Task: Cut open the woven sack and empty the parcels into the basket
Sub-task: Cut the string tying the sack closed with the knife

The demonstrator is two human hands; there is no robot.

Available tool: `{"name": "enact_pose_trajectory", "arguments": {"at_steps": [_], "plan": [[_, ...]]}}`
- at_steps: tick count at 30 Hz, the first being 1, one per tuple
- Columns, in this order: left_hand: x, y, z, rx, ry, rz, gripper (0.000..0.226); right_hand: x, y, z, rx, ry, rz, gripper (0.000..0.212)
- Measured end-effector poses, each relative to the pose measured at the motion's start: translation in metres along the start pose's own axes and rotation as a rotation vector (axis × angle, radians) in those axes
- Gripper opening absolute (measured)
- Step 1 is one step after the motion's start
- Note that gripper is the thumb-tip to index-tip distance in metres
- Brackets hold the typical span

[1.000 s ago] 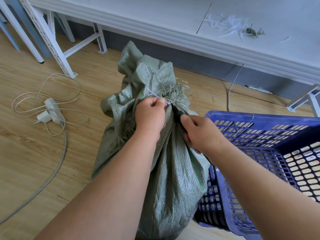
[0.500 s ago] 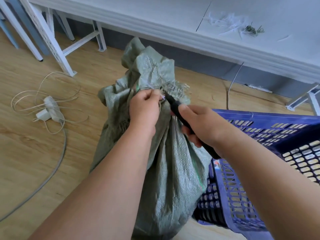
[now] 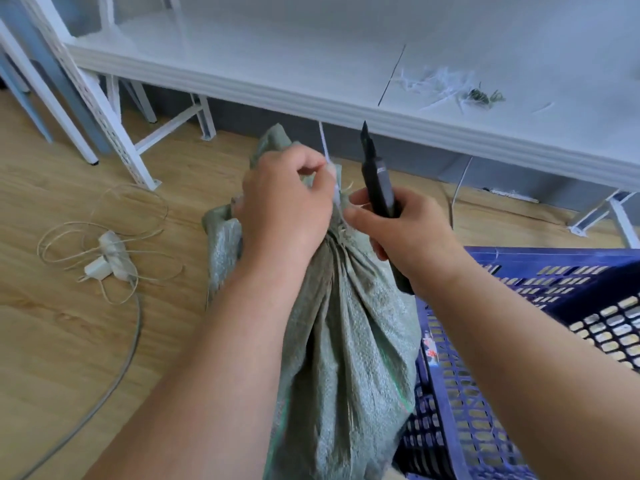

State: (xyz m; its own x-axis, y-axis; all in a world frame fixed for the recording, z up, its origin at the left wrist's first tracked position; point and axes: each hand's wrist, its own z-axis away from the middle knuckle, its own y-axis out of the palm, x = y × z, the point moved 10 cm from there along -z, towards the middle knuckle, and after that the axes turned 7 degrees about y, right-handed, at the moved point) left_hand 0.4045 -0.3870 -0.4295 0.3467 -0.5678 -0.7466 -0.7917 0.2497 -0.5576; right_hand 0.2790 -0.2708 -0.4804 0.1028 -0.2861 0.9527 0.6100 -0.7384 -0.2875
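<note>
- Now your left hand (image 3: 282, 216) grips the bunched neck of the green woven sack (image 3: 343, 327) at frame centre, pinching a white tie string (image 3: 327, 157).
- Your right hand (image 3: 403, 233) clasps a black knife (image 3: 375, 178), blade up.
- Lower right, the blue basket (image 3: 519, 341) touches the sack.
- Left, a white adapter (image 3: 109, 258) with looped cords lies on the wood floor (image 3: 69, 341).
- Across the top runs a white shelf (image 3: 311, 64) bearing string scraps (image 3: 446, 84).

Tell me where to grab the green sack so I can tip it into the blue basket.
Grip the sack at its gathered neck from above, where the left hand already holds it; the cloth bunches narrow there. It stands upright against the basket, so probably put the other hand low on the side away from the basket to tip it in.
</note>
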Motion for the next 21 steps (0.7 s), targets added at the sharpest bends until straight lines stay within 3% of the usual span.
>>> {"name": "enact_pose_trajectory", "arguments": {"at_steps": [4, 7, 14, 16, 19, 21], "plan": [[-0.046, -0.01, -0.03, 0.022, 0.089, 0.082, 0.011, 0.035, -0.015, -0.006, 0.05, -0.006, -0.13, 0.016], [-0.078, -0.01, -0.06, 0.081, 0.116, 0.277, 0.007, 0.055, -0.026, -0.008, 0.112, 0.013, -0.212, 0.011], [-0.111, 0.047, -0.084, 0.252, 0.005, 0.436, 0.012, 0.057, -0.093, -0.024, -0.049, 0.085, -0.423, 0.01], [-0.119, 0.054, -0.091, 0.223, 0.02, 0.316, 0.021, 0.051, -0.12, -0.03, -0.114, 0.12, -0.467, 0.01], [-0.143, 0.039, -0.104, 0.018, 0.081, -0.149, 0.029, 0.049, -0.157, -0.032, -0.185, 0.137, -0.51, 0.005], [-0.178, 0.051, -0.102, 0.051, 0.192, -0.293, 0.026, 0.052, -0.177, -0.029, -0.212, 0.122, -0.538, 0.006]]}}
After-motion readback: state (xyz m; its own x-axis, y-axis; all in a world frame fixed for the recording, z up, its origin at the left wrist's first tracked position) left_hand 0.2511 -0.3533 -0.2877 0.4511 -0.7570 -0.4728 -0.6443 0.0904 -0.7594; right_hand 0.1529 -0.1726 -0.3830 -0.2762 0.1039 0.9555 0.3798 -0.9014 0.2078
